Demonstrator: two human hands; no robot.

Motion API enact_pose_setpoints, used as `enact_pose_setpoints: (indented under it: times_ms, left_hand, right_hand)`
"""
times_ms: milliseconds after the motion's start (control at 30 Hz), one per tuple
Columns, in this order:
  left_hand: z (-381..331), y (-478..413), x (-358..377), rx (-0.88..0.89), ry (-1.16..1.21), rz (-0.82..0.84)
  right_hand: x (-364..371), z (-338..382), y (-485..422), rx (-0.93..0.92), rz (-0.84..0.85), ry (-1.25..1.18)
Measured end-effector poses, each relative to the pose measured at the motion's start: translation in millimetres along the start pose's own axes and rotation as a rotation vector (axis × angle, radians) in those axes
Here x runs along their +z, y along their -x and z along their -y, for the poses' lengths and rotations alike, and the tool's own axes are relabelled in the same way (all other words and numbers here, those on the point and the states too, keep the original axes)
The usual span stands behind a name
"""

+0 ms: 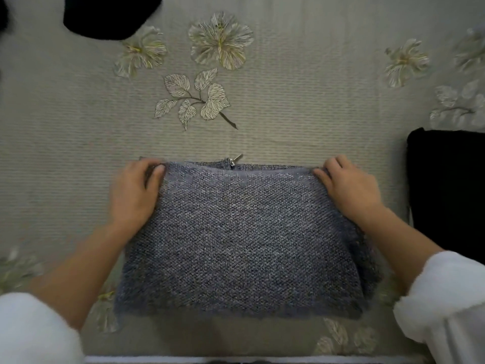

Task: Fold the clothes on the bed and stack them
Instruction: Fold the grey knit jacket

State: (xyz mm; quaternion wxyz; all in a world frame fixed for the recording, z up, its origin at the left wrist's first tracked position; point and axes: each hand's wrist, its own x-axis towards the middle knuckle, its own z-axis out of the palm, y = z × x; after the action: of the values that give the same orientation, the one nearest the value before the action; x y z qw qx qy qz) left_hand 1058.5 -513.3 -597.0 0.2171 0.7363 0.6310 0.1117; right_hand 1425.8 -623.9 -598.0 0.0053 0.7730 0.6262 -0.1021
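Grey-blue tweed skirt [241,237] lies flat on the floral bedspread [301,114], waistband at the far edge, hem at the near edge, close to the person. Zipper pull [235,160] sticks out at mid-waistband, between the two hands. Left hand [133,190] is at the far-left corner of the skirt, fingers curled over the waistband end, thumb on top of the fabric, pinching that corner. Right hand [349,187] is at the far-right corner, fingers curled onto the waistband end and gripping it; thumb position cannot be told. The bulk of the skirt lies between and below the hands, with both forearms along its side edges. A black folded garment [446,190] sits just right of the skirt. Another dark garment [110,17] lies at far left, well apart.
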Motion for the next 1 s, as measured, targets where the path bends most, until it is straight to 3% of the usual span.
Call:
enact_pose_setpoints:
  times_ms: [100, 200, 267, 367, 500, 633, 800, 867, 933, 1000]
  left_hand:
    - [-1.5, -19.3, -0.8, -0.004, 0.000, -0.084]
    - [-5.8, -20.9, 11.1, -0.073, -0.071, 0.039]
    - [-16.5, -10.8, 14.3, -0.118, -0.174, 0.080]
    - [-42.0, 27.3, 11.5, -0.047, -0.165, 0.048]
    - [-60.6, 104.2, 21.1, 0.197, -0.194, 0.234]
    - [-41.2, 133.8, 39.1, 0.087, -0.245, 0.366]
    - [-31.7, 114.1, 46.1, 0.136, -0.304, 0.319]
    - [-19.4, 108.1, 39.2, 0.078, -0.335, 0.275]
    - [-4.0, 105.2, 30.0, -0.039, -0.333, 0.250]
    - [10.0, 105.8, 22.3, -0.169, -0.265, 0.227]
  right_hand:
    - [-1.0, -0.6, -15.2, 0.074, -0.117, 0.010]
    - [8.3, 8.4, -17.6, 0.212, 0.045, -0.007]
    - [4.1, 18.5, -7.9, 0.286, 0.044, -0.086]
    - [-6.9, 39.9, 29.8, 0.210, -0.036, -0.188]
    - [-2.8, 66.5, 98.5, 0.046, 0.116, -0.200]
    - [18.0, 53.8, 125.9, 0.171, 0.288, -0.142]
    - [22.7, 44.1, 110.9, 0.153, 0.181, -0.021]
    - [21.7, 29.5, 110.7, 0.207, 0.151, 0.009]
    - [23.5, 12.8, 115.8, 0.301, 0.173, -0.075]
    - [25.1, 2.1, 122.8, 0.368, 0.138, -0.331]
